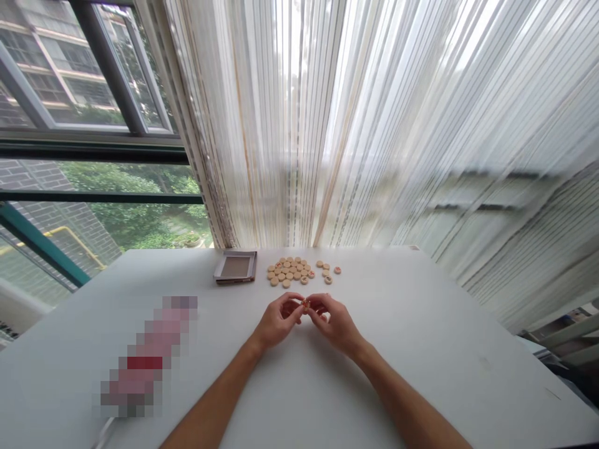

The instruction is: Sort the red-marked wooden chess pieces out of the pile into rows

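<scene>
My left hand and my right hand meet over the middle of the white table. Between their fingertips is a small round xiangqi piece with reddish marks, pinched from both sides. Close under my right fingers another piece is partly visible, mostly covered by the hand. Just beyond my hands lies a cluster of round wooden xiangqi pieces, most with plain sides up and a few showing red or dark characters. To its right, several more pieces lie apart.
An open shallow box stands at the table's back edge, left of the pieces. A blurred-out pinkish object with a cable lies on the left side. Behind the table hang sheer striped curtains, beside an open window.
</scene>
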`<state>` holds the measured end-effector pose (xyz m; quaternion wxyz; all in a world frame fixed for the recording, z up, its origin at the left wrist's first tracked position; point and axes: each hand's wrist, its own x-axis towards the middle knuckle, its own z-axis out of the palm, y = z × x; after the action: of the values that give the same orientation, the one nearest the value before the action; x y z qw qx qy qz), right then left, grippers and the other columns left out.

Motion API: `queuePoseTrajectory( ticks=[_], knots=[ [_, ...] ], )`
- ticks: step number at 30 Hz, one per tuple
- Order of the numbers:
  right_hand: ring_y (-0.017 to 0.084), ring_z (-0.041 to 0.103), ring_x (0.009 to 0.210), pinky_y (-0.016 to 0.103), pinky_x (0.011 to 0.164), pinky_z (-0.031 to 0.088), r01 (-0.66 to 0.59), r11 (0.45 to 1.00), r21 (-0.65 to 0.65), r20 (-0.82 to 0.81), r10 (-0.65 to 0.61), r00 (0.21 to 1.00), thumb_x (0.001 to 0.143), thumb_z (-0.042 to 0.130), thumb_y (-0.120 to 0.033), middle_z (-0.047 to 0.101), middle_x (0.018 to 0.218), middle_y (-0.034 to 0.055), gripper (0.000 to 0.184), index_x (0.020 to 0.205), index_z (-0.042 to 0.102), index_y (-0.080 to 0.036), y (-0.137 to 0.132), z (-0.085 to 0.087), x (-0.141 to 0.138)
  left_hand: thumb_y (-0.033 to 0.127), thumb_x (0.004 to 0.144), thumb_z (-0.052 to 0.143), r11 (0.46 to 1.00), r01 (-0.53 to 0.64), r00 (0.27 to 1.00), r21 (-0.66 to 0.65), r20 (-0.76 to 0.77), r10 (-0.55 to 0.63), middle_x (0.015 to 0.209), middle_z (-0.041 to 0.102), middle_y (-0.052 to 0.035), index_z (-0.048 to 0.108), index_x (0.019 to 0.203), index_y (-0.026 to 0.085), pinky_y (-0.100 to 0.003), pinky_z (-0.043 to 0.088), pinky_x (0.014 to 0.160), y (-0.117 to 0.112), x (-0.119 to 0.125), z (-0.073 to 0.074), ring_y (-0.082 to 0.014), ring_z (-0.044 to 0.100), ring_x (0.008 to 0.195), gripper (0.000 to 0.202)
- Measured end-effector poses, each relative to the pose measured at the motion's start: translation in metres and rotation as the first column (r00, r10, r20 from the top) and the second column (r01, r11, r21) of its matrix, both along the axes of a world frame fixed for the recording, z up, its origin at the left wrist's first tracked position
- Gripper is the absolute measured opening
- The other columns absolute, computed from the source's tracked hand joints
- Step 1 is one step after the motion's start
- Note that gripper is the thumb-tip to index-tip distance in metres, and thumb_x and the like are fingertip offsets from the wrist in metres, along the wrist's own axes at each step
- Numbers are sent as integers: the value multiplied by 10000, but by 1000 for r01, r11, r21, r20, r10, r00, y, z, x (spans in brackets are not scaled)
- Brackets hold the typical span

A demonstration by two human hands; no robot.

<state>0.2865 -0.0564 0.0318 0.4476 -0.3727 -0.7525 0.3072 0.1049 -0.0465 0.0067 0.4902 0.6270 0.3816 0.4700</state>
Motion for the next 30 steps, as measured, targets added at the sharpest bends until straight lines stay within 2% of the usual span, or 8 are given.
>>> queuePoseTrajectory(
  ticks=[7, 15, 25, 30],
  knots=[
    [157, 662, 773, 313, 770, 556, -3, 1000, 16, 56, 2, 998, 922, 541, -267, 696, 915, 40, 166, 1061, 616, -217, -3, 0, -1, 405, 829, 672, 1000, -8, 1000, -24, 23, 9, 728, 690, -32, 569, 967, 160, -245, 505, 611, 0, 0, 2, -138, 629, 639, 299],
    [161, 640, 779, 308, 755, 548, -29, 999, 38, 93, 25, 995, 892, 574, -251, 678, 918, 39, 157, 1041, 610, -217, -3, -3, -1, 451, 804, 687, 1000, -22, 1000, -22, 2, 22, 683, 684, -29, 576, 914, 158, -237, 485, 606, 1, 0, -1, -146, 633, 635, 332],
    [157, 652, 768, 303, 746, 546, 29, 999, 29, 136, -33, 990, 890, 590, -262, 692, 897, 30, 124, 1003, 617, -220, -3, 0, 0, 476, 852, 611, 999, -33, 999, -30, 12, 33, 740, 693, -43, 591, 954, 151, -258, 512, 611, 1, 0, 0, -146, 630, 620, 341],
    [156, 652, 768, 297, 717, 556, 30, 999, 23, 93, -32, 995, 903, 578, -289, 694, 889, 36, 127, 1000, 617, -217, -2, 2, 0, 451, 856, 606, 999, -23, 1000, -25, 1, 24, 776, 676, -38, 609, 998, 152, -246, 500, 610, 2, 0, 0, -134, 615, 623, 331]
  ],
)
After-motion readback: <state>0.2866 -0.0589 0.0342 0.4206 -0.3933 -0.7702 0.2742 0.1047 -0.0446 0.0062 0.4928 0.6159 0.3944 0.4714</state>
